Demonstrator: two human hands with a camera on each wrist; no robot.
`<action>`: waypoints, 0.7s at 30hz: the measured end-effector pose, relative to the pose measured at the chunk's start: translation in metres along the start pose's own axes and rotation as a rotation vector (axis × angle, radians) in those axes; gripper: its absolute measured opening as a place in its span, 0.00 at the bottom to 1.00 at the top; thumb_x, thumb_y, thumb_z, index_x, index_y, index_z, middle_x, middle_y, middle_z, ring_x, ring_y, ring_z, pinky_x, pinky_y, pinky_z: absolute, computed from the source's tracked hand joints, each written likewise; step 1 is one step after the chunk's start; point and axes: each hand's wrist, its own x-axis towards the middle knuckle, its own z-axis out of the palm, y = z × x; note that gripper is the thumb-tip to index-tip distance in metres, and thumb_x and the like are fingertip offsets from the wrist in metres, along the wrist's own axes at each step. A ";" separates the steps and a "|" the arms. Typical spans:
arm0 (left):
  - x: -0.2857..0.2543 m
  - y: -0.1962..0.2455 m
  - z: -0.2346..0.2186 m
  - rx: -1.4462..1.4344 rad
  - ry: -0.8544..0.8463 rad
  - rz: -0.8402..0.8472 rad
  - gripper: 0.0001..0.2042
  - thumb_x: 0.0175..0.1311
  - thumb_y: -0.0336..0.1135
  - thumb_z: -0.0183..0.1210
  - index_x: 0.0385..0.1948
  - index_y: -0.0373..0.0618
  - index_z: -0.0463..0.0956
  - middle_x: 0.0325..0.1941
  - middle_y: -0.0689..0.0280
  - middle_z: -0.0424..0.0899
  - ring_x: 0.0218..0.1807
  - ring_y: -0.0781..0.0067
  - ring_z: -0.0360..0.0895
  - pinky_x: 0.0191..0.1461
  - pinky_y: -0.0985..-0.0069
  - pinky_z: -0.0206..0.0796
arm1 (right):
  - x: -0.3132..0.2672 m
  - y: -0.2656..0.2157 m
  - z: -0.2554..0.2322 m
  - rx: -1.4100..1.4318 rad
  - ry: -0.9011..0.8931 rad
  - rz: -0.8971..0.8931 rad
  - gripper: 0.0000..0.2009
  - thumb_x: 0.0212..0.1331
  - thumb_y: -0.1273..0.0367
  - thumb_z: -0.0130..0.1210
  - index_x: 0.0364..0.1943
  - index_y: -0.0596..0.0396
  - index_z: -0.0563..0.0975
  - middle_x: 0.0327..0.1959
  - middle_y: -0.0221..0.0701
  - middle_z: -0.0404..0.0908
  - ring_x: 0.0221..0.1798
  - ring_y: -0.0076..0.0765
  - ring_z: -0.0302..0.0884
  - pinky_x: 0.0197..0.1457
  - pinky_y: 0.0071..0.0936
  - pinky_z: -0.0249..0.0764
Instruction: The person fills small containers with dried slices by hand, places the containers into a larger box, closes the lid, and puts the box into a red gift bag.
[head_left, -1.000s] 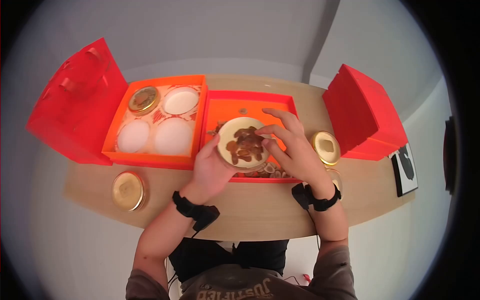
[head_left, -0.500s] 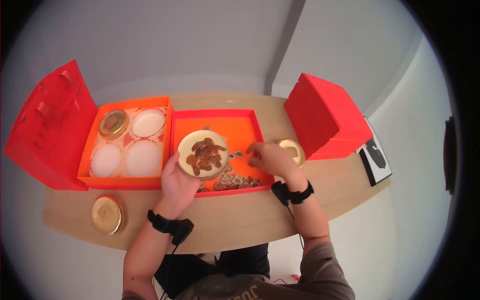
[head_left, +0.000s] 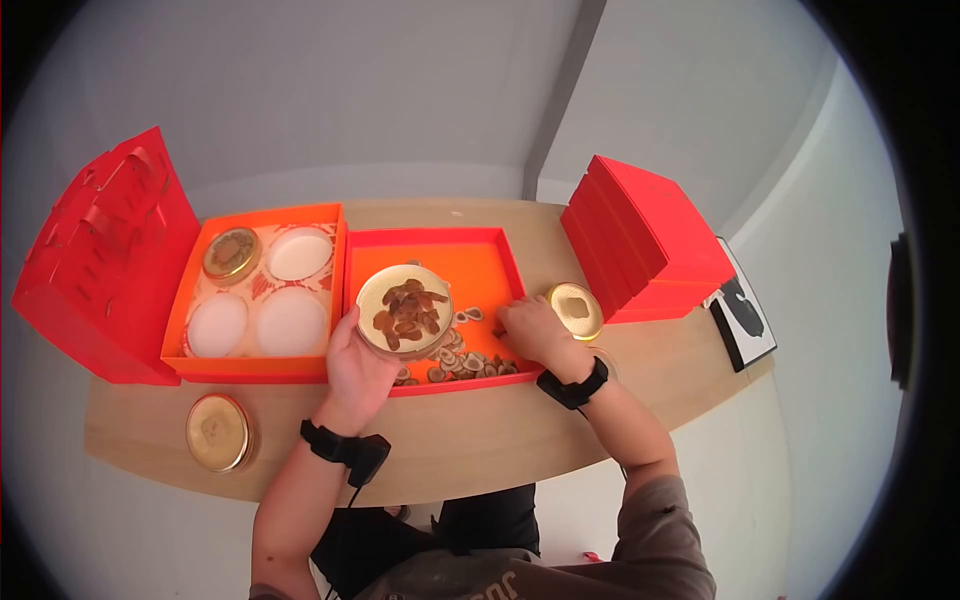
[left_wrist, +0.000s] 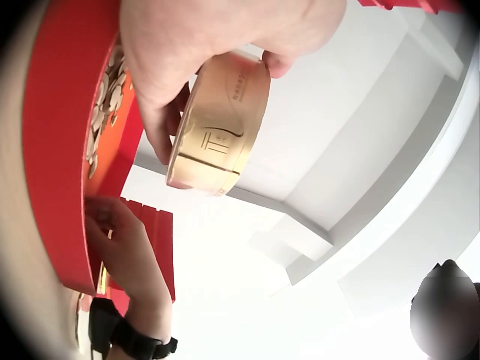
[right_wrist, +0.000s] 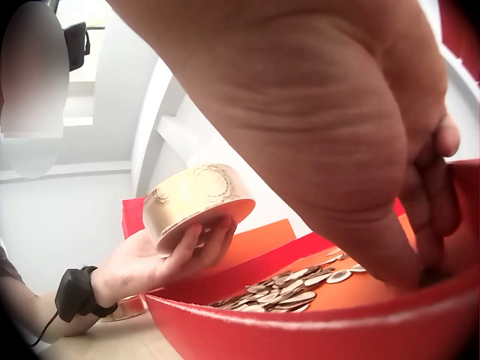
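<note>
In the head view my left hand [head_left: 362,372] holds a round gold-labelled jar [left_wrist: 217,124] up over the left part of a red tray [head_left: 505,262]. Brown dried pieces [head_left: 408,312] lie heaped on its cream-coloured upper face. My right hand [head_left: 540,332] reaches down inside the tray's right side. In the right wrist view its thumb and fingers come together low at the tray floor, pinching a small dark piece [right_wrist: 431,277]. Pale-centred, dark-rimmed dried slices [right_wrist: 289,291] are scattered on the orange floor, mostly along the near wall.
Left of the tray, an orange box [head_left: 180,335] has a white insert with round wells and one gold-rimmed jar [head_left: 231,255]. Gold-lidded jars stand at front left [head_left: 218,432] and right [head_left: 575,311]. A red bag [head_left: 110,270] and a red box [head_left: 650,240] flank everything.
My right hand has left the brown pieces on the jar and moved right and down into the tray. The left hand keeps hold of the jar. The head view has shifted.
</note>
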 end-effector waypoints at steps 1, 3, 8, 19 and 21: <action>0.000 0.001 0.002 -0.007 0.003 -0.003 0.24 0.79 0.46 0.44 0.69 0.42 0.64 0.74 0.58 0.68 0.77 0.57 0.62 0.80 0.49 0.52 | 0.002 0.001 -0.002 0.035 -0.040 0.007 0.07 0.63 0.64 0.59 0.35 0.49 0.83 0.34 0.37 0.86 0.46 0.46 0.84 0.54 0.43 0.72; 0.000 0.002 0.001 -0.014 0.005 -0.004 0.24 0.79 0.46 0.44 0.69 0.42 0.64 0.74 0.58 0.68 0.77 0.57 0.63 0.80 0.48 0.52 | 0.002 0.001 -0.005 0.055 -0.060 -0.001 0.06 0.62 0.64 0.59 0.35 0.49 0.83 0.34 0.37 0.86 0.46 0.46 0.84 0.54 0.43 0.73; -0.001 0.004 -0.002 -0.044 -0.052 -0.055 0.25 0.78 0.46 0.45 0.69 0.41 0.64 0.74 0.57 0.68 0.77 0.56 0.63 0.79 0.47 0.52 | 0.001 -0.003 -0.012 0.058 -0.017 -0.040 0.05 0.62 0.66 0.59 0.35 0.49 0.82 0.34 0.37 0.87 0.45 0.46 0.84 0.54 0.43 0.74; 0.001 0.002 -0.001 -0.022 0.005 -0.038 0.23 0.78 0.46 0.46 0.67 0.43 0.65 0.73 0.58 0.69 0.76 0.56 0.63 0.78 0.44 0.54 | 0.002 -0.017 -0.065 0.655 0.093 0.022 0.04 0.60 0.71 0.63 0.35 0.55 0.79 0.29 0.30 0.85 0.34 0.34 0.82 0.39 0.32 0.75; 0.002 0.001 -0.003 -0.026 0.012 -0.044 0.23 0.78 0.46 0.46 0.67 0.44 0.65 0.73 0.58 0.69 0.76 0.56 0.64 0.78 0.45 0.54 | 0.005 -0.027 -0.083 0.773 0.146 0.046 0.04 0.60 0.72 0.63 0.35 0.55 0.79 0.28 0.27 0.84 0.33 0.25 0.81 0.38 0.26 0.74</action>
